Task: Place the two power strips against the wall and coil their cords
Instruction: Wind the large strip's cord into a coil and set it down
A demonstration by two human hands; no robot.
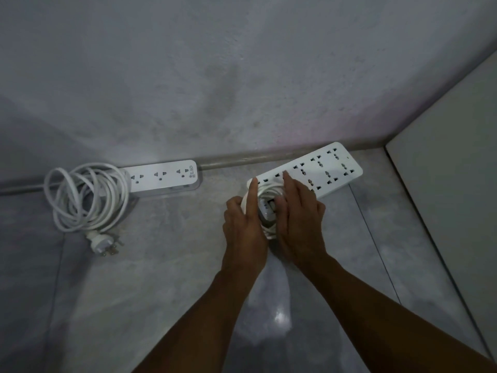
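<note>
Both hands sit on a cord coil at the frame's centre.
Left hand point(243, 224) curls round the left edge of the coil point(269, 188), gripping it, with its index finger straight and pointing toward the wall point(215, 90). Right hand point(300, 219) lies spread over the coil's right side, fingers straight and pressing down, one fingertip reaching onto the wide strip point(322, 170). That strip lies on the floor point(161, 265) right of centre, slanted: its far end meets the skirting at the wall's foot, while its near end, by the coil, stands off it. A second plug point(267, 208) shows inside the coil. Left of centre, the small strip point(164, 175) lies flat along the skirting. Its cord point(86, 196) rests in loose loops at its left end, with the plug point(103, 244) just below them on the floor.
</note>
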